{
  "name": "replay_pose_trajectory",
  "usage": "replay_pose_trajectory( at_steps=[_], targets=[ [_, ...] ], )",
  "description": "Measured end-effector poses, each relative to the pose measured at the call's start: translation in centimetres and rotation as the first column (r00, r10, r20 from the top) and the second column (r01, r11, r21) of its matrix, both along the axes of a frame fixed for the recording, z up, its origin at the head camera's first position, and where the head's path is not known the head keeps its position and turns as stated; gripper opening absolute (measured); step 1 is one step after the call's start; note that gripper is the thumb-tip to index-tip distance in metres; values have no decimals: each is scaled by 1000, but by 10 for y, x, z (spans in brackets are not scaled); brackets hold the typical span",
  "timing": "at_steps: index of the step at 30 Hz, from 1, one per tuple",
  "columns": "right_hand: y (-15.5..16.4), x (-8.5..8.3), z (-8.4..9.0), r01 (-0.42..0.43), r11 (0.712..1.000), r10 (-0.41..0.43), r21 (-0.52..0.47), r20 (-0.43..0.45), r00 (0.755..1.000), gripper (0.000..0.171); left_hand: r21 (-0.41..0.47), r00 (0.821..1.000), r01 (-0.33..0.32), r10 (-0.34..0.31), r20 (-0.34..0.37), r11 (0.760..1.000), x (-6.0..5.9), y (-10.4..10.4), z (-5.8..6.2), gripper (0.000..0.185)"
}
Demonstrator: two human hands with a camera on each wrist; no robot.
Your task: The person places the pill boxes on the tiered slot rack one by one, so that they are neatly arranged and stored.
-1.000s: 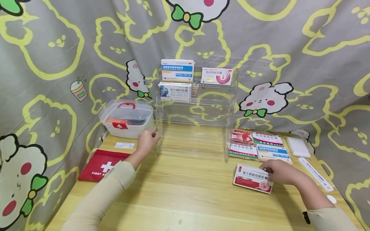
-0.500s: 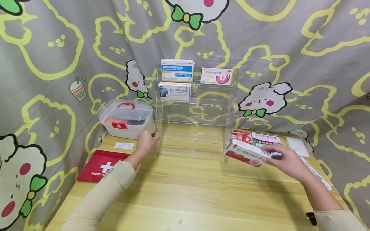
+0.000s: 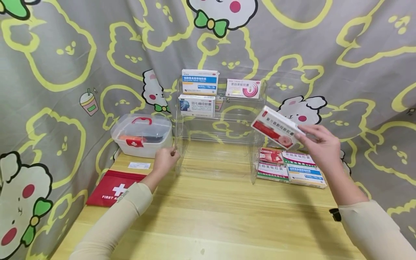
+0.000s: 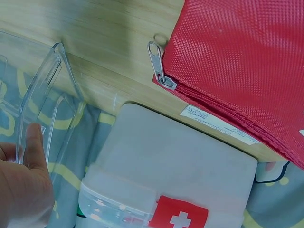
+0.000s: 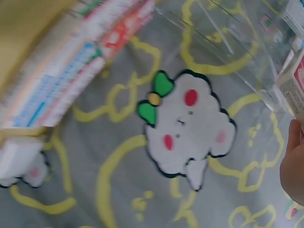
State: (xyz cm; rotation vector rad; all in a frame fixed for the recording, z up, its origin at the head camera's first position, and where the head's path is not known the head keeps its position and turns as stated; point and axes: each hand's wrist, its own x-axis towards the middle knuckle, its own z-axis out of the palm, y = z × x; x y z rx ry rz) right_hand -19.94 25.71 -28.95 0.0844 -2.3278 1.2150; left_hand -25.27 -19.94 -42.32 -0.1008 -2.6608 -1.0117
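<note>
Medicine box is up in the air, tilted, pinched at its end by the right hand, level with the clear shelf rack's middle tier. Left hand has fingers wrapped on the rack's front-left edge, probably steadying it. More boxes lie on the desk.
</note>
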Motion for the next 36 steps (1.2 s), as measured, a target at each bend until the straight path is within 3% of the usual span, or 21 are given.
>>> replay_pose_trajectory(
  at_steps=[4, 9, 15, 21, 30, 36],
  targets=[
    [-20, -26, 26, -38, 998, 34, -46, -82, 996, 34, -4, 1000, -1, 1, -4, 1000, 0, 0, -1, 21],
    [-52, -60, 46, -108, 994, 106, 1, -202, 974, 29, 9, 1000, 10, -10, -15, 1000, 1, 0, -3, 24],
    [-84, -90, 59, -138, 990, 141, 26, -202, 969, 28, 6, 1000, 0, 0, -13, 1000, 1, -1, -8, 21],
    [-100, -104, 61, -155, 985, 166, 71, -192, 967, 26, 15, 1000, 0, 0, -20, 1000, -2, -1, -5, 24],
    [-94, -122, 56, -55, 978, 102, 202, -228, 968, 21, 24, 1000, 9, -8, -25, 1000, 1, 1, -4, 25],
    [-90, -129, 55, -38, 961, 114, 274, -265, 957, 20, 12, 1000, 8, -7, -28, 1000, 0, 1, -3, 24]
  ],
)
